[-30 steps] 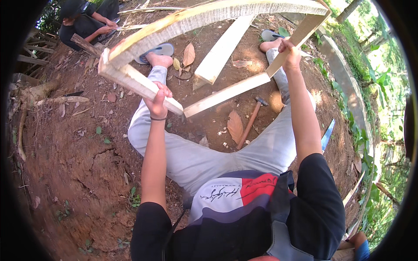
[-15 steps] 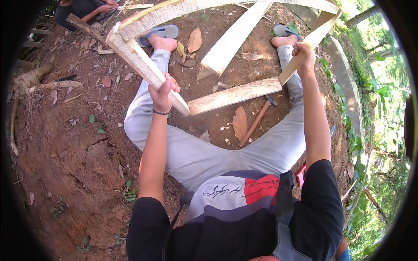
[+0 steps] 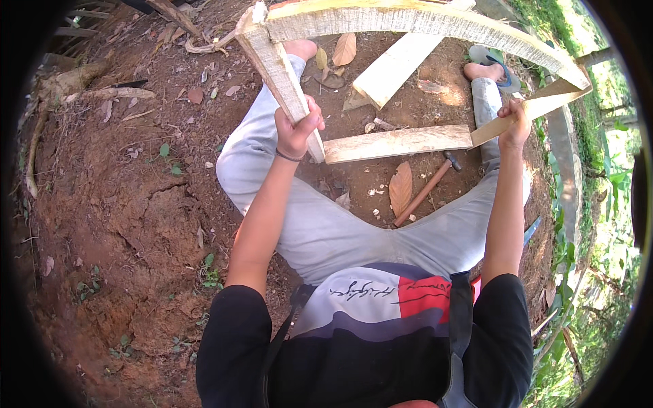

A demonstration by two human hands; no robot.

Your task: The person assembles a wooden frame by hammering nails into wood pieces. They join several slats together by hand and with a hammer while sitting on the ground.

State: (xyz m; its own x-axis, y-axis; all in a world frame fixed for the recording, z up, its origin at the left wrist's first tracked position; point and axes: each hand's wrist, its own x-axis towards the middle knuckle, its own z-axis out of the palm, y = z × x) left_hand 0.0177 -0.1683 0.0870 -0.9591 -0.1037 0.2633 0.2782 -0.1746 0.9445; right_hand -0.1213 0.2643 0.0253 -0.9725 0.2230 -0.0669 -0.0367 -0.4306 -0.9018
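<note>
I hold a wooden frame of rough-sawn boards between my spread legs. My left hand (image 3: 299, 128) is closed around its left board (image 3: 282, 73), close to the near end. My right hand (image 3: 515, 124) grips the right board (image 3: 544, 103) partway along its length. A long far board (image 3: 408, 22) joins these two at the top of the view, and a shorter near board (image 3: 398, 143) spans the side nearest me. Behind the near board, a loose thick wooden beam (image 3: 401, 68) lies on the soil, its far end passing behind the far board.
A hammer (image 3: 428, 190) with a wooden handle lies between my thighs, beside a brown dry leaf (image 3: 400, 188). Cracked reddish soil (image 3: 149, 238) spreads to the left, with branches (image 3: 102, 96) beyond. At right run a pale curb (image 3: 564, 170) and green plants.
The wooden frame has turned clockwise and shifted right with both hands still gripping it. The view has shifted too, and the other person at the upper left is mostly out of sight.
</note>
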